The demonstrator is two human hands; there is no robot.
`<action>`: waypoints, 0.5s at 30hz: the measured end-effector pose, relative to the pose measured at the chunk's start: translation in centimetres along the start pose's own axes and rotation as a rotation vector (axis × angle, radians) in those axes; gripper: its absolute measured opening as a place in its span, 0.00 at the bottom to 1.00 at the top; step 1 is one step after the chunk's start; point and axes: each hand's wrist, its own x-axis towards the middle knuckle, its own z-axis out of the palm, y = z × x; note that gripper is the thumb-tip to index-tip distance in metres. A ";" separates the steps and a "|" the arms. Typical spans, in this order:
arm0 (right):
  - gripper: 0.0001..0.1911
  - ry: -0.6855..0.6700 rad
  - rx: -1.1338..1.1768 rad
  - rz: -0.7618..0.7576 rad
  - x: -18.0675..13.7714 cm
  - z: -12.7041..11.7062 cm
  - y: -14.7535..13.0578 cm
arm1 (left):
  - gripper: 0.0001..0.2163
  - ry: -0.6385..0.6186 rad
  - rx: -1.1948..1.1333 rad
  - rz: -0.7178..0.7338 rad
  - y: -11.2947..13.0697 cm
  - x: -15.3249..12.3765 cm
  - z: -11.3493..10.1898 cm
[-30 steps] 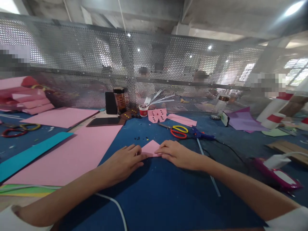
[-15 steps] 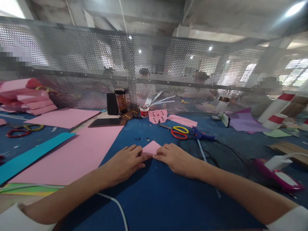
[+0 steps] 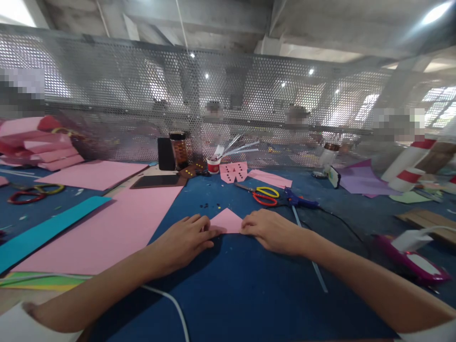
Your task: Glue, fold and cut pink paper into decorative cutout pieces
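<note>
A small piece of pink paper (image 3: pixel 227 221), folded into a triangle with its tip pointing away from me, lies on the blue tabletop. My left hand (image 3: pixel 190 237) is closed at its left corner, thumb and fingertips pressing the near edge. At the right corner my right hand (image 3: pixel 267 228) holds the paper down with bunched fingers. Both outer corners are hidden under my fingers. Just beyond are tiny black and yellow scraps (image 3: pixel 210 206). Scissors (image 3: pixel 263 194) with red and yellow handles and a blue glue gun (image 3: pixel 301 199) lie past my right hand.
Large pink sheets (image 3: pixel 107 232) and a turquoise strip (image 3: pixel 53 230) cover the left side. A dotted pink paper piece (image 3: pixel 233 172), a red-and-white cup (image 3: pixel 213 165) and a dark bottle (image 3: pixel 179 149) stand near the perforated screen (image 3: pixel 242 95). A magenta power strip (image 3: pixel 409 261) lies right.
My right hand has slid to the right along the paper's near edge, away from my left hand, uncovering more of the pink triangle. My left hand has hardly moved.
</note>
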 end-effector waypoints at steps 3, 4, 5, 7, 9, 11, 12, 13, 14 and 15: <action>0.15 0.020 0.050 0.041 -0.2 0.0 0.2 | 0.16 0.017 -0.013 0.006 0.0 0.0 0.1; 0.14 0.042 0.072 0.058 -0.1 0.1 0.3 | 0.16 0.022 -0.013 0.008 -0.1 0.0 0.1; 0.14 0.072 0.098 0.084 0.1 0.4 0.3 | 0.16 0.024 -0.011 0.011 -0.1 0.1 0.2; 0.11 0.142 0.159 0.164 0.6 1.1 0.3 | 0.17 0.021 -0.004 0.019 -0.1 0.2 0.3; 0.07 0.194 0.206 0.278 1.3 2.1 0.3 | 0.17 0.020 0.009 0.025 -0.1 0.3 0.4; 0.04 0.220 0.232 0.349 1.9 2.9 0.3 | 0.18 0.030 0.029 0.022 -0.1 0.3 0.4; 0.04 0.224 0.235 0.365 2.1 3.2 0.3 | 0.19 0.034 0.038 0.017 0.0 0.4 0.4; 0.04 0.222 0.239 0.371 2.3 3.4 0.3 | 0.18 0.032 0.043 0.013 0.0 0.3 0.4; 0.03 0.214 0.243 0.372 2.3 3.5 0.4 | 0.18 0.027 0.043 0.010 0.1 0.3 0.3; 0.02 0.204 0.250 0.372 2.3 3.5 0.4 | 0.18 0.019 0.039 0.008 0.2 0.3 0.3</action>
